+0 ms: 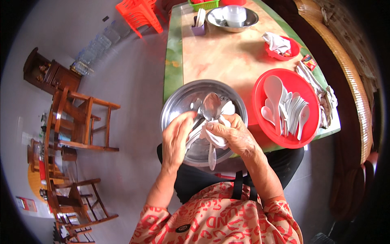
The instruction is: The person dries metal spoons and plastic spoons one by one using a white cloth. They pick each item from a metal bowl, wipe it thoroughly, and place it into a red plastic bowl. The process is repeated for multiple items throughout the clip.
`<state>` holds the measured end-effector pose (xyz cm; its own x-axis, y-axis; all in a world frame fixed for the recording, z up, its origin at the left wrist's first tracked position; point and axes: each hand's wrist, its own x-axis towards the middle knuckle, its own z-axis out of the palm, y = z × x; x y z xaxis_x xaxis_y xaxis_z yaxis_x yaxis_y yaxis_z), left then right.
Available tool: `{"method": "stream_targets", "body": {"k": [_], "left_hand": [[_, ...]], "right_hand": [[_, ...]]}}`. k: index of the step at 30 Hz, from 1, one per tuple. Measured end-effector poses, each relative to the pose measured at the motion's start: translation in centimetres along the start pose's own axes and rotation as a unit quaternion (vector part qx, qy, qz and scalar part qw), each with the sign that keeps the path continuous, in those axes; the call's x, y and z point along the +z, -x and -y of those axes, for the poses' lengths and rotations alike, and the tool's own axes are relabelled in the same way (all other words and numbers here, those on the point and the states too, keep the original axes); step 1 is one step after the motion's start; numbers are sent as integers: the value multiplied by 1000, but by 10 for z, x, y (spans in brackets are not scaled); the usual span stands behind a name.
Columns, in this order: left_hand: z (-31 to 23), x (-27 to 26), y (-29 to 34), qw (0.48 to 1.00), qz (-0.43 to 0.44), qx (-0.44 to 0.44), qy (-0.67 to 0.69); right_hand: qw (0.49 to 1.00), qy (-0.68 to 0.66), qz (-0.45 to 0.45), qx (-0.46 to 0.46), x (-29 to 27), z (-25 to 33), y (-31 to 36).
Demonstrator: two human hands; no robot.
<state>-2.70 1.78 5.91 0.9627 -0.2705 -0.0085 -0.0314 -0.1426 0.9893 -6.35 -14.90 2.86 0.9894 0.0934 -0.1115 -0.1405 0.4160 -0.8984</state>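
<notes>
Over a round steel basin [170, 106], my right hand [240, 136] is closed on a metal spoon [211, 106] with a white cloth [217, 139] bunched round its neck. The spoon's bowl points away from me. A handle [212, 157] sticks out below the cloth, toward me. My left hand [178, 135] is beside the cloth on the left, slightly smeared, with its fingertips partly hidden; I cannot tell if it grips anything. More spoons lie in the basin, among them a metal one [196, 103] and a white one [228, 108].
Right of the basin, a red bowl [260, 118] holds a white ladle [274, 87] and several white spoons [298, 112]. Beyond are a small red basket [293, 55] with a cloth, a steel bowl [213, 21] with clear containers, and a purple holder [198, 29]. Wooden chairs [85, 118] stand left.
</notes>
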Motion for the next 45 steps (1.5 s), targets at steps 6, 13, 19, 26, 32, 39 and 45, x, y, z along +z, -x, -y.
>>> {"method": "stream_targets", "body": {"k": [6,13,19,26,32,39,45], "left_hand": [[-7,7,-36,995,53,52,-67],[5,6,-43,992,-3,117,-55],[1,0,-46,991,-38,111,-60],[-7,7,-35,994,-19,95,-44],[-5,14,-32,990,-14,136,-42],[6,11,-39,990,-42,131,-34],[12,-1,-49,990,-68,117,-32]], "right_hand": [[995,-76,45,43,8,-11,1],[992,-60,54,100,10,-11,25],[992,0,92,90,13,-9,37],[995,-20,47,89,22,-1,18],[995,-62,9,75,16,-5,3],[990,-68,28,123,17,-12,29],[973,50,156,160,8,0,54]]}}
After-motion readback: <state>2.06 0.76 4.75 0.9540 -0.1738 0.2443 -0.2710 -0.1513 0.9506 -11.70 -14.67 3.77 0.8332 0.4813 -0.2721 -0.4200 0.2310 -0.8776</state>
